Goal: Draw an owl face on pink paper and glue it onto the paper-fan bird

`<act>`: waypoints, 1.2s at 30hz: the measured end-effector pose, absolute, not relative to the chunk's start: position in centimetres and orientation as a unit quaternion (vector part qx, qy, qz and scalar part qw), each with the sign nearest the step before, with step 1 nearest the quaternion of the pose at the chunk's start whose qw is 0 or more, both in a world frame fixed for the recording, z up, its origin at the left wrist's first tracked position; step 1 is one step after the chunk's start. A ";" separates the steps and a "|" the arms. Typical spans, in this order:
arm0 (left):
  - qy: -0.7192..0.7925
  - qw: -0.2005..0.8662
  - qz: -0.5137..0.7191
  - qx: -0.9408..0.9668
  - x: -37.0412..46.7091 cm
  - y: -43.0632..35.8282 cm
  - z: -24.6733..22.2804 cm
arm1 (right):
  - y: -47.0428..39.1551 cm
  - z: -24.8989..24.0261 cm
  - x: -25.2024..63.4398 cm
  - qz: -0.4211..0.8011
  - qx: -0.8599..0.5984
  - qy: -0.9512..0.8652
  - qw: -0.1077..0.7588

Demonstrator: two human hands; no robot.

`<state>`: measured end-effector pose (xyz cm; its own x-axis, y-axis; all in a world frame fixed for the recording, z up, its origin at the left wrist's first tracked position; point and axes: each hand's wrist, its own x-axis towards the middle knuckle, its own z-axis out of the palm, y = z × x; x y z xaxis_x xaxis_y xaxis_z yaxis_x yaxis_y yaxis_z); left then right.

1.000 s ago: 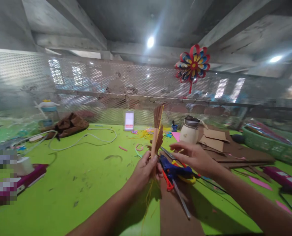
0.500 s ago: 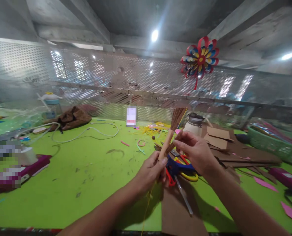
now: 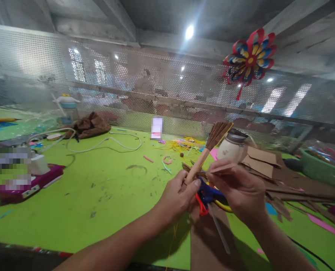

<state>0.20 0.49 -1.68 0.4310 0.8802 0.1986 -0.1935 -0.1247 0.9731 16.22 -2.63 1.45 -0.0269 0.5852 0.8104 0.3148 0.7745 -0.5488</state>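
My left hand is closed round the tan lower end of a small brush-like paper bundle, whose brown strips fan out at the top. A yellow edge runs along one side of the fan. Pinched in my right hand is a brown paper strip, a little right of the bundle. Below both hands, a blue glue gun with red and yellow parts around it is partly hidden. A clear stick slants away from it over a brown paper sheet.
A thermos stands behind my right hand, near brown cardboard pieces and a green basket. Purple power strip, white cable and brown cloth lie left. Yellow scraps are farther back.
My right hand has drawn back and down from the bundle, and the brown strip shows in its fingers. My left hand still grips the bundle. The view has shifted and tilted slightly.
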 end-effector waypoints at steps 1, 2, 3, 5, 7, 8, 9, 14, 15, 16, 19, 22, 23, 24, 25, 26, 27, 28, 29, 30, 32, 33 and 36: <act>0.287 0.605 0.445 0.594 0.2 0.5 -1.6 | -2.8 1.2 16.2 0.082 -0.311 -0.725 0.610; 0.286 0.613 0.442 0.589 0.2 0.4 -1.5 | -2.9 1.0 16.3 0.056 -0.306 -0.740 0.597; 0.286 0.619 0.439 0.585 0.2 0.4 -1.5 | -3.0 0.8 16.3 0.033 -0.302 -0.752 0.585; 0.285 0.624 0.436 0.583 0.1 0.5 -1.4 | -3.2 0.5 16.2 -0.006 -0.293 -0.769 0.568; 0.277 0.629 0.425 0.589 0.1 0.6 -1.4 | -3.2 0.4 16.0 -0.036 -0.286 -0.774 0.563; 0.271 0.633 0.418 0.593 0.1 0.6 -1.4 | -3.2 0.3 15.9 -0.051 -0.283 -0.775 0.563; 0.265 0.635 0.413 0.597 0.0 0.6 -1.5 | -3.2 0.3 15.7 -0.067 -0.280 -0.774 0.564; 0.253 0.631 0.427 0.596 0.1 0.4 -1.1 | -3.0 -0.3 15.1 -0.121 -0.276 -0.771 0.561; 0.254 0.628 0.432 0.595 0.2 0.3 -1.0 | -2.9 -0.4 15.0 -0.126 -0.277 -0.769 0.562; 0.255 0.624 0.436 0.595 0.2 0.2 -0.9 | -2.8 -0.6 15.0 -0.132 -0.275 -0.768 0.563; 0.255 0.615 0.444 0.600 0.3 0.0 -0.6 | -2.7 -1.0 14.7 -0.151 -0.256 -0.760 0.578; 0.246 0.610 0.451 0.604 0.2 0.0 -0.8 | -2.7 -1.0 14.2 -0.143 -0.248 -0.751 0.595; 0.244 0.605 0.455 0.606 0.2 0.0 -0.8 | -2.7 -1.0 14.0 -0.140 -0.250 -0.747 0.600; 0.242 0.600 0.459 0.609 0.1 -0.1 -0.9 | -2.8 -1.0 13.8 -0.140 -0.252 -0.743 0.604; 0.242 0.593 0.463 0.613 0.1 -0.1 -0.9 | -2.8 -1.0 13.6 -0.141 -0.254 -0.737 0.610; 0.244 0.588 0.465 0.616 0.1 -0.2 -1.0 | -2.9 -1.0 13.4 -0.141 -0.256 -0.733 0.614; 0.248 0.583 0.464 0.619 0.1 -0.2 -1.0 | -2.9 -1.0 13.2 -0.142 -0.257 -0.732 0.615; 0.251 0.580 0.464 0.621 0.1 -0.3 -0.9 | -3.0 -1.0 13.1 -0.142 -0.258 -0.732 0.615; 0.252 0.578 0.464 0.622 0.1 -0.4 -0.9 | -3.0 -1.0 13.0 -0.144 -0.259 -0.732 0.613; 0.253 0.575 0.465 0.624 0.1 -0.5 -0.9 | -3.1 -1.0 13.0 -0.148 -0.261 -0.733 0.611; 0.250 0.570 0.472 0.625 0.2 -0.6 -0.9 | -3.2 -1.1 12.9 -0.155 -0.269 -0.735 0.602; 0.246 0.567 0.475 0.626 0.2 -0.6 -1.0 | -3.2 -1.1 12.9 -0.157 -0.274 -0.735 0.600; 0.239 0.552 0.480 0.639 0.3 -0.7 -1.2 | -3.3 -1.2 12.9 -0.158 -0.291 -0.730 0.598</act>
<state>0.26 -0.67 -1.17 0.4256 0.8350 0.3487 -0.2238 -0.2763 0.9347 12.87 -3.25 -1.20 -0.1162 0.2357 0.9649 0.6131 0.7813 -0.1171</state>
